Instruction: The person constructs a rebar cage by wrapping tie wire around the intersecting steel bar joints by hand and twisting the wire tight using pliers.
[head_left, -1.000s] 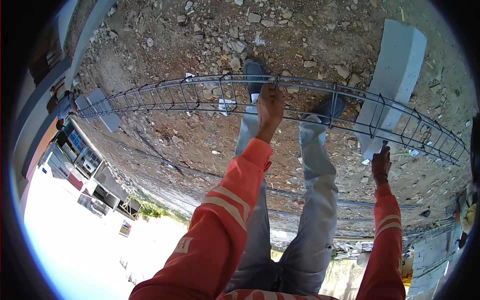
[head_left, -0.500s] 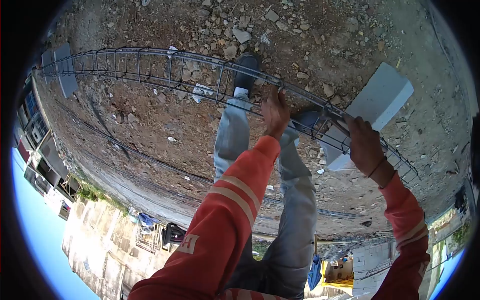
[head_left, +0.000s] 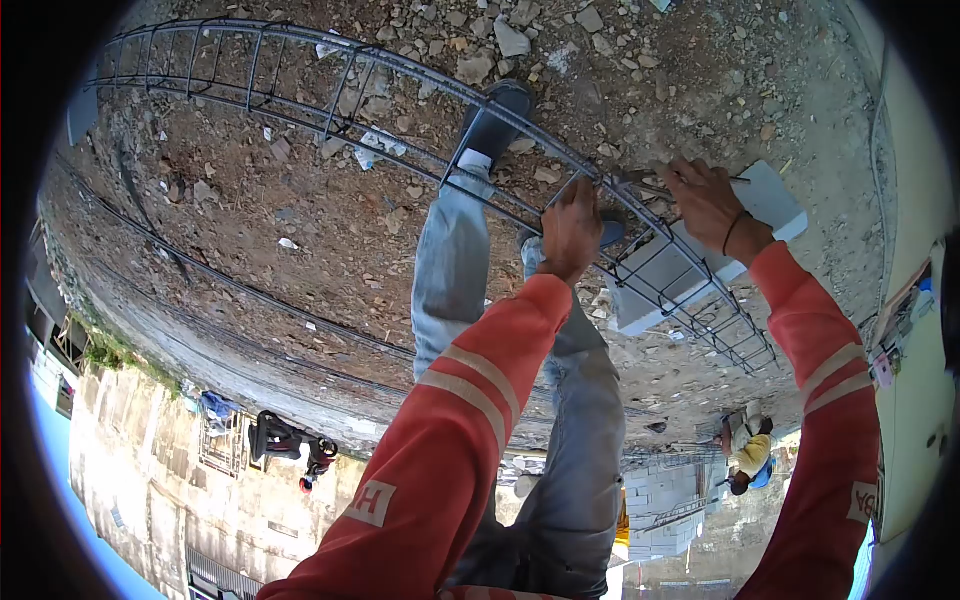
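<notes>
A long rebar cage (head_left: 432, 77) of dark bars and square stirrups runs across the view. My left hand (head_left: 572, 232) is closed around a bar of it, just above my knee in view. To the right, my right hand (head_left: 703, 203) is closed on a thin dark metal tool (head_left: 741, 180); its ends show on both sides of the fingers, but its kind is unclear. The tool's left end is near the cage's upper bar. Beneath the cage's right part lies a grey block (head_left: 775, 205). One dark shoe (head_left: 498, 118) is beside the cage; the other is partly hidden.
Stones and rubble (head_left: 513, 38) cover the dirt ground. Long loose rods (head_left: 235, 283) lie on the left. In the background are a motorcycle (head_left: 275, 437), a stack of pale blocks (head_left: 662, 515) and a person in yellow (head_left: 752, 455).
The view has shifted, and the cage's left part sits higher in it. My right hand has moved up, away from the cage bars, with the tool. My left hand stays on the cage.
</notes>
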